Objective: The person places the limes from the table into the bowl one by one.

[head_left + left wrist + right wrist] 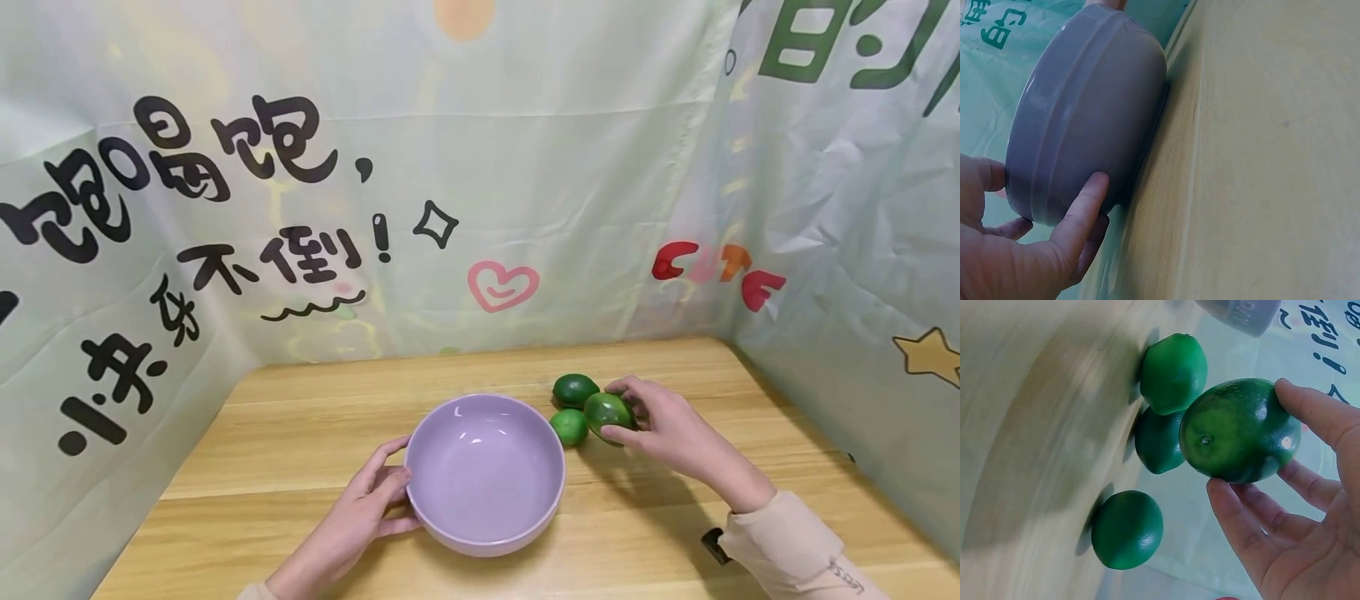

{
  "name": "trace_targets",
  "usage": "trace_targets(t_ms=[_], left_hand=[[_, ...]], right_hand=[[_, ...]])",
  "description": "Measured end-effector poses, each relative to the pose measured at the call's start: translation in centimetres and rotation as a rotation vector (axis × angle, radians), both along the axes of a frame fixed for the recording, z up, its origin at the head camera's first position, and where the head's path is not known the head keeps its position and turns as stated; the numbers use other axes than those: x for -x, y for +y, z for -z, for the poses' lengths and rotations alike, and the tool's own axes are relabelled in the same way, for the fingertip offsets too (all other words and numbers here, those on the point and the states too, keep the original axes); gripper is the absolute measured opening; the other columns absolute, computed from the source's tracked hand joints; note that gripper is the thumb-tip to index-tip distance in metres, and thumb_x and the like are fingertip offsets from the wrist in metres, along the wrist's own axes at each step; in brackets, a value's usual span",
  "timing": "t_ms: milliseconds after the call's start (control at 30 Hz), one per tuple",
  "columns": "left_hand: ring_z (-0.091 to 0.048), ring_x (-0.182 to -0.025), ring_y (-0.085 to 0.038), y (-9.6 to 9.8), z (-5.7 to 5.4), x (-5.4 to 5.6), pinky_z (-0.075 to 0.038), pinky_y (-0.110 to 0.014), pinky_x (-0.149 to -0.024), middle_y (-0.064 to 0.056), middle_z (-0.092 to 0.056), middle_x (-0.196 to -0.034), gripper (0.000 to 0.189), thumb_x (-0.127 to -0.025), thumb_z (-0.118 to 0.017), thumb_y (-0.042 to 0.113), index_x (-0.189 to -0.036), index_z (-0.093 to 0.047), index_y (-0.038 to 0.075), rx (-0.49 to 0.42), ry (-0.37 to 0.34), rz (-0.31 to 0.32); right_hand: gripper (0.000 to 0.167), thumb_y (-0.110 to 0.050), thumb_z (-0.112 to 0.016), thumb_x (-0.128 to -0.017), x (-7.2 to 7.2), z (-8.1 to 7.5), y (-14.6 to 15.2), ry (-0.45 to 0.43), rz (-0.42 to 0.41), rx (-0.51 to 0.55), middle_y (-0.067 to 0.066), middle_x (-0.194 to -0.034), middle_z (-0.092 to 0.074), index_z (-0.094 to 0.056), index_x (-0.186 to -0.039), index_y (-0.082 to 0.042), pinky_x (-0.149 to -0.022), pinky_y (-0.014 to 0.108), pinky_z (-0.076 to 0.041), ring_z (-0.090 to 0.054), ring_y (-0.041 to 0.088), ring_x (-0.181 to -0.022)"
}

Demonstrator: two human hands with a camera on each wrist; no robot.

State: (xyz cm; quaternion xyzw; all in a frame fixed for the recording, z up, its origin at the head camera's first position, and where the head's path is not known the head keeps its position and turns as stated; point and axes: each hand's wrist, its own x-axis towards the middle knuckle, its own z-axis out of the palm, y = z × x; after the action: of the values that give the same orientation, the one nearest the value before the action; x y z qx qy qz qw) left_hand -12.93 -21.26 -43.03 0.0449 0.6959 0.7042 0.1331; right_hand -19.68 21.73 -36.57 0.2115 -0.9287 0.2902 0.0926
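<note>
A lilac bowl stands on the wooden table. My left hand holds its left side, fingers and thumb spread along the outer wall. To the right of the bowl, my right hand grips a glossy dark green avocado between thumb and fingertips, raised off the table. Beside it in the head view lie a brighter green lime and a dark green fruit. One more dark green fruit shows in the right wrist view; the head view hides it.
The wooden table meets a printed cloth backdrop at the back and both sides. Near the right sleeve a small black object shows.
</note>
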Motion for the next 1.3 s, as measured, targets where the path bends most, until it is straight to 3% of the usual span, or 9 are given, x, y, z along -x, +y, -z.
trace_targets(t_ms=[400, 733, 967, 1300], left_hand=[[-0.066, -0.125, -0.033, 0.1, 0.0, 0.1, -0.066, -0.05, -0.1, -0.032, -0.04, -0.15, 0.062, -0.114, -0.054, 0.028, -0.169, -0.027, 0.018, -0.005, -0.003, 0.001], [-0.066, -0.125, -0.034, 0.0, 0.0, 0.0, -0.066, -0.05, -0.1, -0.033, -0.039, -0.153, 0.062, -0.114, -0.055, 0.028, -0.168, -0.028, 0.019, -0.003, 0.002, 0.002], [-0.066, -0.125, -0.033, 0.0, 0.1, 0.1, -0.066, -0.049, -0.099, -0.032, -0.04, -0.152, 0.061, -0.113, -0.056, 0.03, -0.168, -0.03, 0.02, -0.003, 0.0, -0.002], [-0.067, -0.125, -0.033, -0.1, 0.1, 0.0, -0.066, -0.049, -0.099, -0.032, -0.04, -0.151, 0.061, -0.114, -0.055, 0.031, -0.168, -0.03, 0.02, -0.006, -0.007, 0.001]], right_hand=[[0.05, -0.035, -0.089, -0.091, -0.2, -0.9, -0.8, 0.041, -0.014, 0.001, 0.0, -0.107, -0.073, -0.067, -0.13, -0.014, -0.07, 0.029, -0.059, -0.065, 0.012, -0.089], [0.052, -0.035, -0.088, -0.092, -0.7, -1.9, -1.8, 0.026, -0.037, 0.02, 0.006, -0.115, -0.075, -0.066, -0.133, -0.011, -0.075, 0.031, -0.066, -0.071, 0.014, -0.094], [0.05, -0.03, -0.089, -0.091, -0.9, -2.5, -2.8, 0.041, -0.066, 0.009, 0.003, -0.114, -0.074, -0.067, -0.131, -0.009, -0.077, 0.033, -0.066, -0.07, 0.013, -0.095], [0.047, -0.025, -0.089, -0.091, -1.0, -2.6, -4.2, 0.05, -0.125, 0.037, 0.002, -0.114, -0.074, -0.068, -0.13, -0.009, -0.076, 0.025, -0.067, -0.072, 0.013, -0.096]])
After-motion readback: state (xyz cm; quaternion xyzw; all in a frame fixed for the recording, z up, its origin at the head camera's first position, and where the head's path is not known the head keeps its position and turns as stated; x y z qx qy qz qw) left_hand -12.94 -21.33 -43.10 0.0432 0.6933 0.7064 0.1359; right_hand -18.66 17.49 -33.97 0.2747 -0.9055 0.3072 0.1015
